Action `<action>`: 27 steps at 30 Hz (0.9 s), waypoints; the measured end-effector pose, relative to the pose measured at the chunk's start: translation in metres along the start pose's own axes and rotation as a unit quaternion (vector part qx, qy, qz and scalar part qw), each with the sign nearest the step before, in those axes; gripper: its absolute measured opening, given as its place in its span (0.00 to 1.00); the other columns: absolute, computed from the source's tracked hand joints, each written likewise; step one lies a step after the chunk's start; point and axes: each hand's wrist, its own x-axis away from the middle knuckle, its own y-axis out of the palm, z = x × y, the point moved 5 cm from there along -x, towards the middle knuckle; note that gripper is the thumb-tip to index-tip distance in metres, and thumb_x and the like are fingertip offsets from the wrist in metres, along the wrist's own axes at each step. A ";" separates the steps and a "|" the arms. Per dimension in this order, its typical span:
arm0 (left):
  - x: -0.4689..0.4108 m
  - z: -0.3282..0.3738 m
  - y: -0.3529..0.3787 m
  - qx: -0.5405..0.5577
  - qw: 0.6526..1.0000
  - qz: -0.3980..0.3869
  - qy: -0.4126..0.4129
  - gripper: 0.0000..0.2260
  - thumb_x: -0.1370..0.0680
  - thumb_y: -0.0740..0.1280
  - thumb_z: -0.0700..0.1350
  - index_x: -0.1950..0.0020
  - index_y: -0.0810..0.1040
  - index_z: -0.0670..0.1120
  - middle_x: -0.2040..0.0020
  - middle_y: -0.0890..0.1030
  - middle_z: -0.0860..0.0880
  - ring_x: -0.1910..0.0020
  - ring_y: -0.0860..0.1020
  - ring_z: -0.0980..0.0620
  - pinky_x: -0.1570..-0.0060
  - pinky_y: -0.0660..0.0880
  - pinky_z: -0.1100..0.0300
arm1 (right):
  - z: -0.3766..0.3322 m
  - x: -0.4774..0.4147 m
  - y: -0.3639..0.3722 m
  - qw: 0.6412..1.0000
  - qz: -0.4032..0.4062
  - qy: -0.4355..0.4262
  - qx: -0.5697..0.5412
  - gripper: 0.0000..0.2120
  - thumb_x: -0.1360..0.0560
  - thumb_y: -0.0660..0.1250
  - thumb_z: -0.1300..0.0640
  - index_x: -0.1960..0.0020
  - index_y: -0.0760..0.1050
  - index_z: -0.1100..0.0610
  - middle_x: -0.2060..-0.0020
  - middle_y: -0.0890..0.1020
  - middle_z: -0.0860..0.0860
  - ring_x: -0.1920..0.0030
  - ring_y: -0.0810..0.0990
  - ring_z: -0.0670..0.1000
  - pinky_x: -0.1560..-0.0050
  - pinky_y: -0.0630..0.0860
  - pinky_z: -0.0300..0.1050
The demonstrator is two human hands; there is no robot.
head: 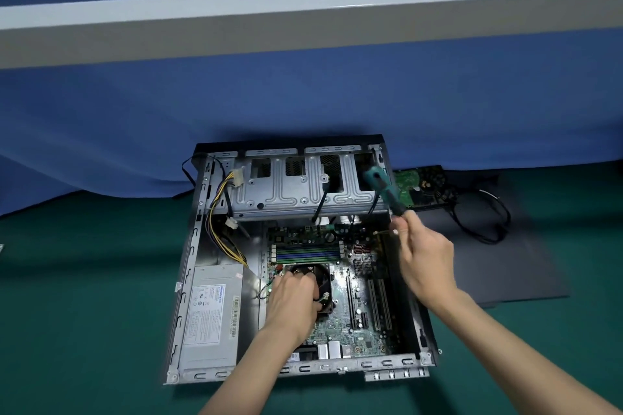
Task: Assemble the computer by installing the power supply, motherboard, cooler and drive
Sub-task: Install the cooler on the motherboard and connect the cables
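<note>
The left hand (296, 296) clasps the CPU cooler (323, 277) to steady it, while the right hand (425, 257) grips the screwdriver (387, 194) ready.

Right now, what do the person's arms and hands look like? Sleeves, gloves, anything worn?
Left hand and right hand are bare: no gloves, rings, watch or wrist strap visible. Left forearm and right forearm are uncovered to the frame edge; no sleeves in view.

Plain dark green on the flat table cloth (84, 313); plain blue on the draped fabric backdrop (303, 97). The sheet-metal computer case (184, 296) is bare silver-grey. The boxy metal power supply (210, 323) is grey with a white printed label. The rectangular motherboard (344, 330) is green, with blue and green memory slots. The square cooler fan (322, 274) is black, and the plastic-handled screwdriver (377, 178) is teal and black.
</note>
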 end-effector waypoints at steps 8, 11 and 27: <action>0.003 0.001 0.008 0.028 0.999 -0.004 -0.025 0.07 0.21 0.65 0.43 0.44 0.77 0.47 0.47 0.79 0.48 0.42 0.70 0.49 0.43 0.68 0.57 | 0.098 0.031 0.016 0.946 -0.165 0.271 0.063 0.20 0.17 0.48 0.48 0.58 0.68 0.60 0.59 0.79 0.60 0.56 0.77 0.64 0.58 0.70 0.52; 0.008 0.002 0.009 0.016 0.999 0.000 -0.032 0.07 0.24 0.63 0.39 0.49 0.76 0.48 0.47 0.76 0.49 0.43 0.69 0.49 0.44 0.64 0.58 | 0.114 0.043 0.036 0.917 -0.254 0.294 0.087 0.20 0.17 0.48 0.47 0.55 0.70 0.59 0.61 0.78 0.56 0.62 0.76 0.57 0.61 0.70 0.48; 0.000 0.009 0.006 0.026 0.998 0.030 -0.057 0.06 0.22 0.61 0.38 0.48 0.73 0.47 0.46 0.76 0.48 0.46 0.71 0.48 0.47 0.65 0.58 | 0.098 0.029 0.040 0.895 -0.326 0.166 0.256 0.22 0.17 0.48 0.46 0.49 0.75 0.60 0.52 0.82 0.57 0.51 0.81 0.60 0.56 0.73 0.47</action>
